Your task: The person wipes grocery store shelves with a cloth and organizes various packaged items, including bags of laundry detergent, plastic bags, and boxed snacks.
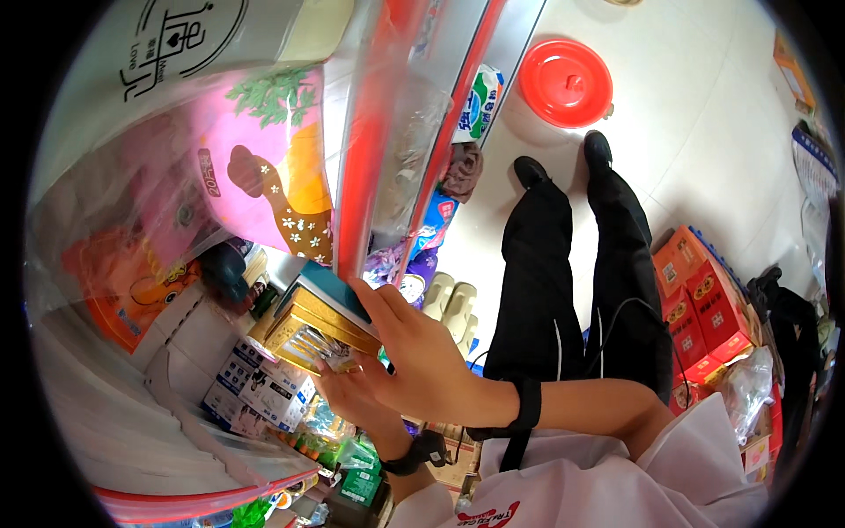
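Note:
Left of centre is a small stack of flat boxes: a gold box with silvery stripes on its face, and a teal box against it. My right hand reaches in from the right, its fingers bent over the near edge of the teal box. Lower down, my left hand has its fingertips against the gold box, fingers curled; part of it lies behind the right hand. Each wrist wears a black band. Just above the stack hangs a pink package with a flowered figure.
A red-edged shelf rises above the stack. Orange packaging and a printed white-and-blue carton are to the left. On the floor sit a red lidded bucket and, at right, red cartons. My black-trousered legs stand between.

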A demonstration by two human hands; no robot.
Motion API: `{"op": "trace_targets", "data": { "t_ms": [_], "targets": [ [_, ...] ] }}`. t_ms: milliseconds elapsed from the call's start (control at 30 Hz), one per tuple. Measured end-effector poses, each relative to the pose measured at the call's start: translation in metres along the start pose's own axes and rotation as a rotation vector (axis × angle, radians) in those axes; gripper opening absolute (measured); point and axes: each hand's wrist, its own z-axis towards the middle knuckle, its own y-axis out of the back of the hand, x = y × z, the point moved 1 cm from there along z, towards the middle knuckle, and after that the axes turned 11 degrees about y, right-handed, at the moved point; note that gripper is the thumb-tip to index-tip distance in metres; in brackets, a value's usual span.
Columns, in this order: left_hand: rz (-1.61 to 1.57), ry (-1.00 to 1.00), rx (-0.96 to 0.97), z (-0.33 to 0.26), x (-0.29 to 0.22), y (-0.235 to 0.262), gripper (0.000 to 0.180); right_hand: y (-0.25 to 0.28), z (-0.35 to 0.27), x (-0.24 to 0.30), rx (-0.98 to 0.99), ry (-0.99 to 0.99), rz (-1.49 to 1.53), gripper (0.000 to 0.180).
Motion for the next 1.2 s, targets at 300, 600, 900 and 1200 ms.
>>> {"op": "trace_targets", "data": {
  "t_ms": [300, 600, 900, 1200],
  "targets": [
    [-0.717, 0.227, 0.12, -0.027, -0.028, -0.017, 0.059, 0.012, -0.01, -0.005, 0.065, -0.04, 0.159, 0.07],
    [-0.933, 0.18, 0.142, -0.044, -0.028, -0.019, 0.058, 0.032, -0.029, -0.052, 0.31, -0.215, 0.391, 0.073],
    [-0.827, -0.061, 0.375, -0.065, 0.011, -0.03, 0.052, 0.08, -0.045, -0.066, 0.381, -0.147, 0.364, 0.074],
    [-0.984, 0.135, 0.658, -0.085, 0.03, -0.109, 0.058, 0.148, -0.068, -0.086, 0.351, -0.216, 0.131, 0.075]
  ]
}}
